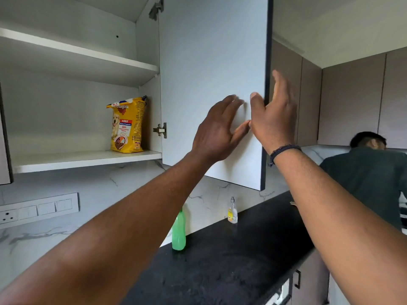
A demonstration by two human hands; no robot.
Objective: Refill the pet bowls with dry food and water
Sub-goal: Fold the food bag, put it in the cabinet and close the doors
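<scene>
From the head view, we've got the yellow dog food bag (127,125) standing upright on the lower cupboard shelf (66,158), at its right end near the hinge (160,130); a dog's picture and red label on its front, top crumpled. Our left hand (217,130) lies flat and spread on the open cupboard door (211,73). Our right hand (272,119), fingers straight, straddles the door's edge, holding nothing. A green bottle (178,232) stands on the black desk (231,256).
</scene>
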